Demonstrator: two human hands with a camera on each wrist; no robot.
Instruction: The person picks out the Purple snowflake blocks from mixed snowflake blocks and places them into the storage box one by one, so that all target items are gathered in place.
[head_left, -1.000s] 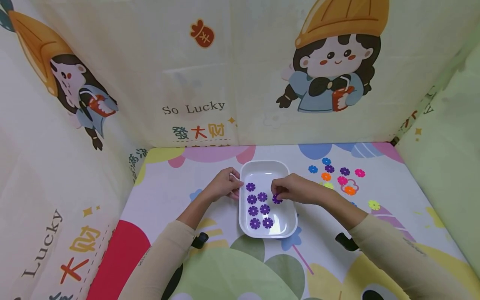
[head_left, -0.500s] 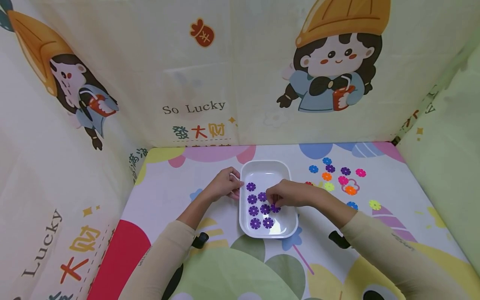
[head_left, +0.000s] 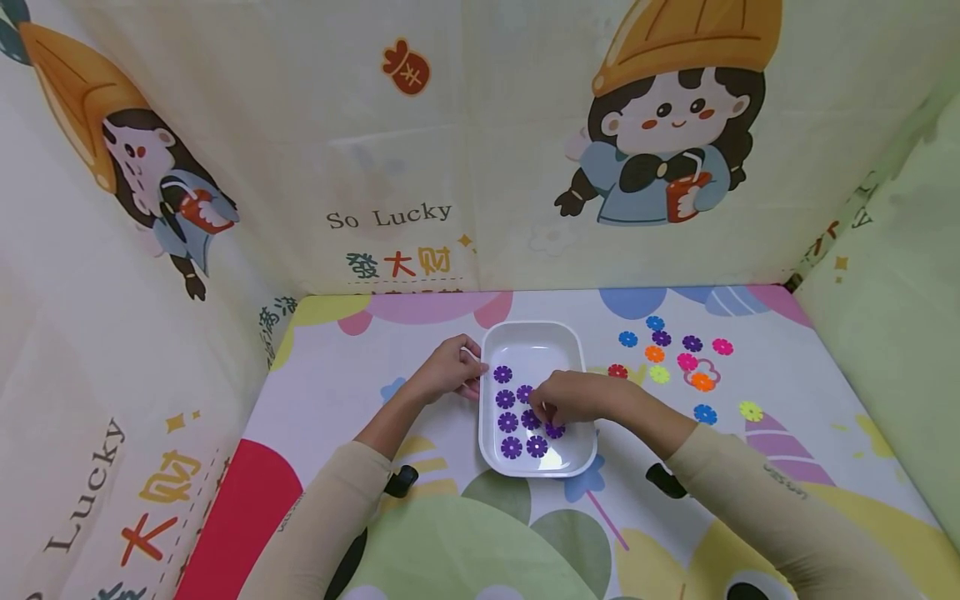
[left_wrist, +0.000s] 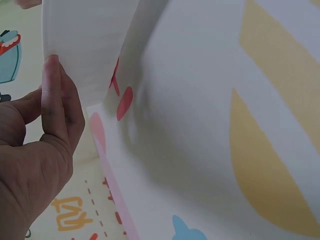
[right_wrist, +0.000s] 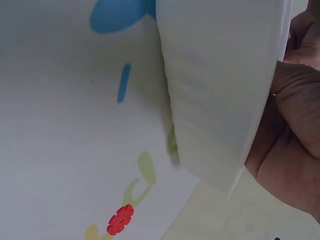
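A white tray (head_left: 532, 461) stands lengthwise in front of the person, with purple snowflake discs (head_left: 506, 399) in two columns on its left and middle floor. The left hand (head_left: 448, 367) grips the tray's left rim; in the left wrist view its fingers (left_wrist: 52, 95) lie against the outer wall. The right hand (head_left: 573, 397) is over the tray's right side, its fingers curled down at a purple snowflake disc (head_left: 555, 431) to the right of the two columns. Part of that disc is hidden under the hand. In the right wrist view, the tray wall (right_wrist: 220, 85) hides the right fingertips.
Loose snowflake discs in blue, purple, pink, orange and yellow lie at the back right, among them an orange disc (head_left: 702, 382). A red disc (head_left: 617, 371) lies just right of the tray. Printed fabric walls (head_left: 517, 250) enclose the table's back and sides.
The right hand has moved toward the person inside the tray, and the purple snowflake disc at its fingers has shifted the same way. The left hand stays at the rim.
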